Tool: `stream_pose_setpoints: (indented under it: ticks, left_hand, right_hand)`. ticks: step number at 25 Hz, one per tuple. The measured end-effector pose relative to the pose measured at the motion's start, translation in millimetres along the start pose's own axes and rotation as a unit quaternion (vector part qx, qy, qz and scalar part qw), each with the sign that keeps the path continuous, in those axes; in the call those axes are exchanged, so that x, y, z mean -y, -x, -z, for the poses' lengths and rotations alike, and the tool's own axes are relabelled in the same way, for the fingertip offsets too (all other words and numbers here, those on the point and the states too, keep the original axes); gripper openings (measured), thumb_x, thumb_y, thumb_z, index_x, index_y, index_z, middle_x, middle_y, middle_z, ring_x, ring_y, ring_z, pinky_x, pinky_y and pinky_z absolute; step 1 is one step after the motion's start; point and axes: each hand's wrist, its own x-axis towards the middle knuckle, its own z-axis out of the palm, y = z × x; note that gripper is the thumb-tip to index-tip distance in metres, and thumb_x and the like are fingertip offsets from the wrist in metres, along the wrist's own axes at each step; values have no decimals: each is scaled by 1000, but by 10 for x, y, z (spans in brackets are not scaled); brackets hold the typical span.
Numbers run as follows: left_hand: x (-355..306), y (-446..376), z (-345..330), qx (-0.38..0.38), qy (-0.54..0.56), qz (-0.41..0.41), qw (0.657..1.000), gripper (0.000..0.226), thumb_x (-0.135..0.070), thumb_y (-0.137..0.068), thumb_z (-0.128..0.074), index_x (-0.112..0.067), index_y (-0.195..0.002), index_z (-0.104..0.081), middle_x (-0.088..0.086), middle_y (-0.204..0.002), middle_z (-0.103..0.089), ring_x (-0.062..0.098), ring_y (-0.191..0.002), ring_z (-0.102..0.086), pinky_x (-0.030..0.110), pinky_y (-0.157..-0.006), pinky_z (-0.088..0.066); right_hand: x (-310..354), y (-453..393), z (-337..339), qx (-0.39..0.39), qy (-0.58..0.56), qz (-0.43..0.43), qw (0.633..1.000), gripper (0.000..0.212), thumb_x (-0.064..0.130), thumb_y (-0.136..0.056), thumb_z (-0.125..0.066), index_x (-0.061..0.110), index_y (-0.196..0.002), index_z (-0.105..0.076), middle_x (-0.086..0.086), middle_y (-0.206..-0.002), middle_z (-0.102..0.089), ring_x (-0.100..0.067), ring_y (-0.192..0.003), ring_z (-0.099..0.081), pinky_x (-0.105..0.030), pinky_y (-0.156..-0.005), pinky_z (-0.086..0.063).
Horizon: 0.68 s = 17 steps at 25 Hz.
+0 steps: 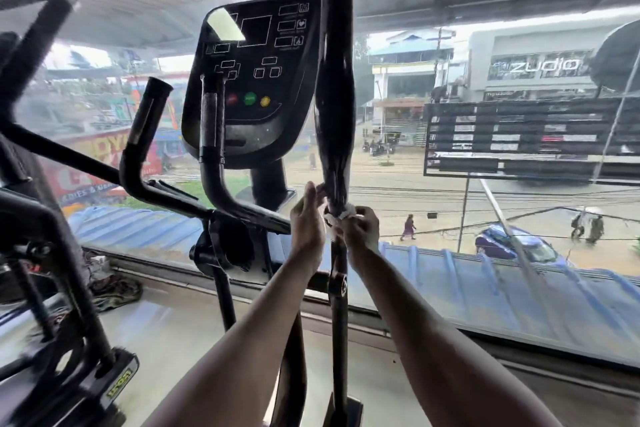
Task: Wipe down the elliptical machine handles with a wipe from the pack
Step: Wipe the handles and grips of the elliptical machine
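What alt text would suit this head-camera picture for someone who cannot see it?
A person's right hand grips a white wipe around the elliptical's tall black handle, the left hand open beside it. Left is the console; a window shows a street.

Two bare forearms in frame, no sleeves visible up to frame edge. Left hand [306,218] bare: no glove, no ring or watch seen. Right hand [358,229] bare too: no glove, wrist shows no band. Nails short where visible. Rest of body outside head view.
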Motion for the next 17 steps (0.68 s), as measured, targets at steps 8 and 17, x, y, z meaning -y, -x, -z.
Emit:
stream_pose_setpoints:
  ticks: [8, 17]
  left_hand:
    - [-74, -25, -65, -8, 1, -16, 1000, 40, -34, -103, -40, -20, -81, -71, 2, -81, -73, 19, -82, -67, 34, -80, -48]
    - [-436, 96, -131, 24, 13, -37, 999, 41, -33, -104, -39, -20, -78, -69, -10, -65, -73, 2, -68, -67, 21, -74, -50]
  right_hand:
    - [164, 362, 8, -45, 47, 179, 982, 24, 12, -82, -62, 28, -90, -46, -5, -93, -62, -16, -75, -59, -19, -63, -51]
    - [365, 449, 179, -74, 101, 271, 955, 34, 23, -68, -83, 28, -64, -49, 6, -73, -57, -14, -62, -56, -35, -58, -47]
